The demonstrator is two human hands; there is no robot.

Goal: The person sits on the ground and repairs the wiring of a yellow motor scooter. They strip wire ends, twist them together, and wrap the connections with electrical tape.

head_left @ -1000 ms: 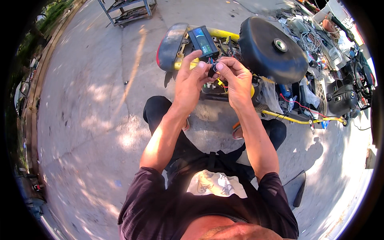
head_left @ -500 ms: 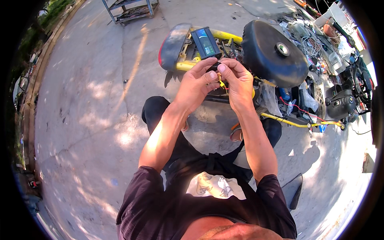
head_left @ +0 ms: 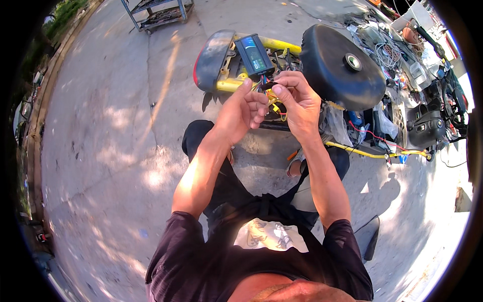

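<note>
My right hand (head_left: 302, 108) pinches a small black connector-like piece (head_left: 268, 86) between thumb and fingertips. Beside it on the left is my left hand (head_left: 235, 115), thumb raised and fingers loosely bent and apart, with nothing visible in it. A dark box-shaped electronic unit (head_left: 255, 55) with a blue-green label lies just beyond my hands. Coloured wires come from its near end. Yellow wires (head_left: 275, 106) hang between and below my hands. Under the unit is a yellow tubular vehicle frame (head_left: 230, 84), its far-left end carrying a dark rounded fender (head_left: 215, 58) with a red edge.
A black padded seat (head_left: 342, 70) with a round cap stands right of my hands. Farther right lie tangled cables (head_left: 390, 53), plastic bags and a black case (head_left: 426, 127). A metal cart (head_left: 160, 15) stands at the back. A dark flat piece (head_left: 372, 239) lies on the concrete.
My left hand has come away from the black piece, moving left and nearer to me, and its fingers have parted. My right hand keeps its pinch. More wires show between the hands.
</note>
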